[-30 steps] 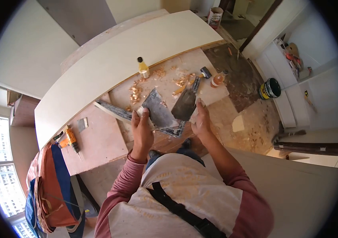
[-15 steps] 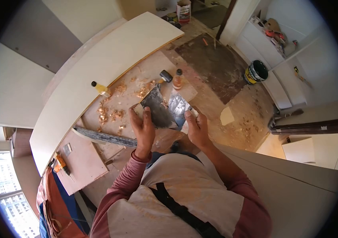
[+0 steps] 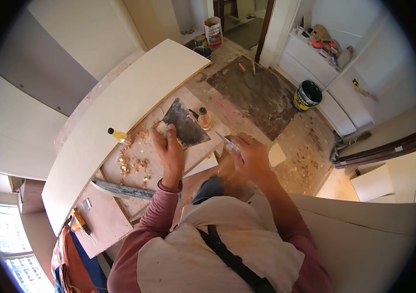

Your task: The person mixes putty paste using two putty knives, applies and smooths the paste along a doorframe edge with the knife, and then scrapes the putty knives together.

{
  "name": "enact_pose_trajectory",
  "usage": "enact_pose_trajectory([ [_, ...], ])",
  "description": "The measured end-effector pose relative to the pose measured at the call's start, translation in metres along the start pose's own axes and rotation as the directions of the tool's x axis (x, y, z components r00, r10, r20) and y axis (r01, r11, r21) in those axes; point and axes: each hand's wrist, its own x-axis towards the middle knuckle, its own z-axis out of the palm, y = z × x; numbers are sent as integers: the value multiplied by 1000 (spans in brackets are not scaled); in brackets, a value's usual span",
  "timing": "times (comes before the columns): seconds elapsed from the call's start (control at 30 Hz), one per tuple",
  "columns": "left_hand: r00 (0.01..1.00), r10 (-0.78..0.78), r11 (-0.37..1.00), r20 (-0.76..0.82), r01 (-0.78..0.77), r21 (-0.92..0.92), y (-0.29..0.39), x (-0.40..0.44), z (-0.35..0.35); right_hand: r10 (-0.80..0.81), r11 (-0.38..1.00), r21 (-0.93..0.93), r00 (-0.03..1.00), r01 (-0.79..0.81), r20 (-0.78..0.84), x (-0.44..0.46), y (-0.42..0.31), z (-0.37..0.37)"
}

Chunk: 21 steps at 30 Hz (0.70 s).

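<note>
A flat, dark, smeared scraper blade [image 3: 185,123] is in my left hand [image 3: 170,152], the thumb pressed on its near corner. To the right, my right hand [image 3: 253,157] is closed on a second scraper [image 3: 228,142], seen nearly edge-on with its tip pointing up and left. The two blades are apart. Just beyond the left blade stands a bottle of orange-brown liquid [image 3: 204,118]. A bottle with yellow liquid and a black cap [image 3: 120,136] is to the left, beside curled wood shavings [image 3: 124,163].
A long pale panel [image 3: 135,115] crosses the left side. An orange drill [image 3: 80,222] lies at lower left, near a dark curved strip [image 3: 125,190]. A black bucket [image 3: 308,95] stands right of a dark floor patch [image 3: 254,93]. Tools lie on a white shelf [image 3: 310,44].
The view has swung to the right. My right hand has turned its scraper from flat to nearly edge-on and moved it away from the left one.
</note>
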Motion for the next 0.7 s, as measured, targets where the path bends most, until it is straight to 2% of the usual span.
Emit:
enact_pose_trajectory([
  [0.1, 978, -6, 986, 208, -29, 167, -24, 4, -1, -124, 974, -190, 992, 125, 14, -1, 5, 10],
  [0.2, 930, 94, 949, 357, -191, 249, -38, -6, 10, -204, 948, -255, 979, 193, -20, 6, 19, 27],
  [0.33, 938, -93, 969, 333, 9, 245, -32, -8, 17, -188, 943, -279, 982, 181, 0, 25, 52, 40],
  [0.43, 910, -19, 918, 415, -149, 367, -47, -5, 24, -170, 955, -253, 985, 156, -32, 58, 77, 45],
  [0.5, 934, -178, 979, 310, 136, 150, -53, 8, 40, -131, 978, -174, 986, 111, -102, 89, 98, 42],
  [0.53, 928, -260, 964, 268, 265, 16, -53, 17, 52, 125, 991, 75, 982, -115, -142, 101, 111, 37],
  [0.57, 893, -370, 907, 257, 407, -106, -50, 32, 57, 376, 891, 319, 920, -324, -115, 111, 125, 34],
  [0.6, 810, -492, 816, 319, 557, -154, -50, 45, 63, 591, 693, 529, 806, -491, -26, 121, 139, 30],
  [0.67, 590, -663, 561, 462, 799, -215, -55, 65, 73, 577, 303, 805, 771, -510, 271, 147, 179, 25],
  [0.7, 596, -630, 627, 498, 768, -127, -71, 64, 83, 553, 148, 836, 745, -529, 374, 160, 181, 26],
])
